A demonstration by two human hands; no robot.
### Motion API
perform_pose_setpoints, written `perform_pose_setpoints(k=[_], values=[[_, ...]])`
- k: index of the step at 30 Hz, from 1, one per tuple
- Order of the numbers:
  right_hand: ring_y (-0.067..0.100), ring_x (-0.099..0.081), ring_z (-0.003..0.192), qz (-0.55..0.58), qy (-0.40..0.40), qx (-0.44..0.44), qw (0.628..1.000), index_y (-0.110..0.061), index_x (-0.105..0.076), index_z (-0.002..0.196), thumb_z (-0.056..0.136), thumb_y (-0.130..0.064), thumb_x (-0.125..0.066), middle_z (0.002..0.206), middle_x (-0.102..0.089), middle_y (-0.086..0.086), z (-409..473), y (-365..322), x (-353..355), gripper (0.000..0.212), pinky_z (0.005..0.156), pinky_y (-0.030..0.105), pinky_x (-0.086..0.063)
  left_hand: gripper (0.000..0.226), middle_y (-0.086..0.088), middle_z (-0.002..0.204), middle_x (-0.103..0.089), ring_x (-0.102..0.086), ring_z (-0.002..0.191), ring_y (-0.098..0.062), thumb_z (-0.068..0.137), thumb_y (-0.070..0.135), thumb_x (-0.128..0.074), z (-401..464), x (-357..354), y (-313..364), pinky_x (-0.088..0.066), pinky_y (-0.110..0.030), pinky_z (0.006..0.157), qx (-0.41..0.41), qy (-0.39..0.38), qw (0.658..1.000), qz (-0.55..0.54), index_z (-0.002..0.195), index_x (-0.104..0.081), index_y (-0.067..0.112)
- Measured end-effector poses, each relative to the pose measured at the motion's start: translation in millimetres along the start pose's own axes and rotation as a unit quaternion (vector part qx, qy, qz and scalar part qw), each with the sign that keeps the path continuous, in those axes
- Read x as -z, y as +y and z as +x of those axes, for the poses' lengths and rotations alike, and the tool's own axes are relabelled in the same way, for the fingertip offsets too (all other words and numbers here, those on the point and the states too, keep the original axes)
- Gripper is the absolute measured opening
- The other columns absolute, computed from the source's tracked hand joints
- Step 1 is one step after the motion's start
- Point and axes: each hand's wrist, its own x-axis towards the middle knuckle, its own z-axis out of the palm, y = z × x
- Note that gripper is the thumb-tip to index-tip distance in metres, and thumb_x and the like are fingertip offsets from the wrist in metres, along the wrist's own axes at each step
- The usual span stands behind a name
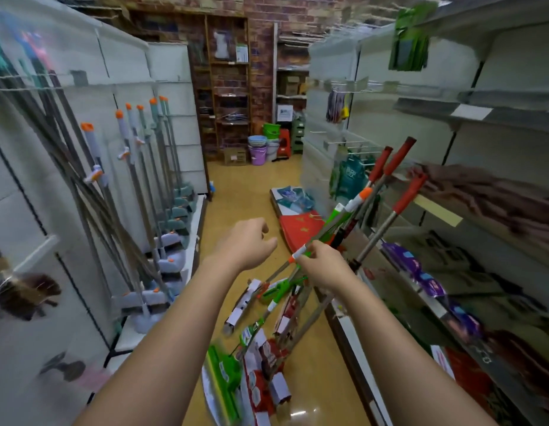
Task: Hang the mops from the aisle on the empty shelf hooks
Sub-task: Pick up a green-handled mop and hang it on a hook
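- The aisle ran between two white shelving units toward a brick back wall (261, 53), with a tan, glossy floor (236, 195) underfoot.
- At the far end stood dark wooden racks (227, 87), and on the floor before them a cluster of stacked buckets (261, 147) in blue, purple and green, beside a red stool (284, 142).
- Along the left shelving unit (162, 96), a row of grey mops with orange-capped handles (138, 167) hung or leaned against the back panel, their heads down near the base shelf.
- The right shelving unit (497, 112) carried wire hooks (353, 146), green packets high up, and purple packs on a lower shelf.
- A bundle of mops (301, 290) leaned from the floor against the right unit's base, handles with red grips (402, 155) pointing up and right, packaged heads spread across the floor.
- The right hand (324, 265) was curled round the white-and-orange handle end (299, 253) of one mop in that bundle.
- The left hand (245, 244) hovered just beside it, fingers loosely curled, holding nothing.
- Flat red and patterned packs (301, 226) lay on the floor by the right unit.
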Motion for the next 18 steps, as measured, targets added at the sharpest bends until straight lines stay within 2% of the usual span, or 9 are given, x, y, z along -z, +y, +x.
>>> perform_pose_setpoints(k=[4,9,13,18], values=[[0.027,-0.056,0.108,0.007,0.006,-0.020,1.000,-0.012,-0.038,0.136,0.091,-0.038,-0.047,0.133,-0.050,0.010,61.7,-12.9,-4.0,0.053,0.087,0.040,-0.050,0.045,-0.006,0.119,-0.063,-0.059,0.106,-0.024,0.089,0.043,-0.052,65.9,2.3,-23.1,-0.050,-0.035,0.081,-0.004,-0.019,1.000,0.004,0.125,-0.054,0.016],[0.028,-0.054,0.111,0.001,0.003,-0.026,1.000,-0.010,-0.042,0.133,0.091,-0.038,-0.048,0.133,-0.051,0.011,124.1,-13.7,-6.9,0.051,0.082,0.035,-0.045,0.043,-0.007,0.121,-0.063,-0.059,0.107,-0.025,0.090,0.040,-0.052,127.3,-5.9,-32.3,-0.046,-0.032,0.076,-0.008,-0.037,0.999,0.000,0.124,-0.055,0.014],[0.027,-0.052,0.115,0.013,0.001,-0.022,1.000,-0.011,-0.039,0.137,0.091,-0.036,-0.048,0.135,-0.050,0.010,165.9,-7.9,-2.3,0.054,0.087,0.035,-0.044,0.042,-0.006,0.122,-0.062,-0.058,0.109,-0.025,0.091,0.040,-0.050,168.0,-13.4,-28.1,-0.043,-0.031,0.075,-0.016,-0.035,0.999,0.005,0.125,-0.054,0.015],[0.027,-0.053,0.110,0.022,0.006,-0.022,0.999,-0.009,-0.042,0.134,0.091,-0.035,-0.049,0.130,-0.053,0.012,212.3,-0.2,12.5,0.051,0.089,0.037,-0.046,0.043,-0.007,0.121,-0.063,-0.059,0.107,-0.024,0.091,0.041,-0.050,211.6,-21.5,-13.9,-0.051,-0.038,0.088,-0.024,-0.040,0.999,-0.005,0.124,-0.055,0.014]])
